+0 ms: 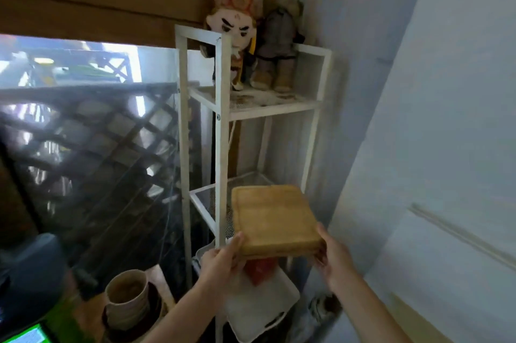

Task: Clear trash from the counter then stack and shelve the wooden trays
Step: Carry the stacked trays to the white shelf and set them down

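A stack of wooden trays (272,218) is held level in front of a white metal shelf unit (222,130). My left hand (223,259) grips the stack's near left corner. My right hand (332,257) grips its near right corner. The far end of the stack reaches over the mesh middle shelf (206,197); whether it rests on the mesh I cannot tell.
Two plush dolls (237,33) stand on the top shelf. A white bin (259,306) with something red inside sits on the level below. A stack of bowls (128,300) stands at lower left. A window with lattice is left, a white wall right.
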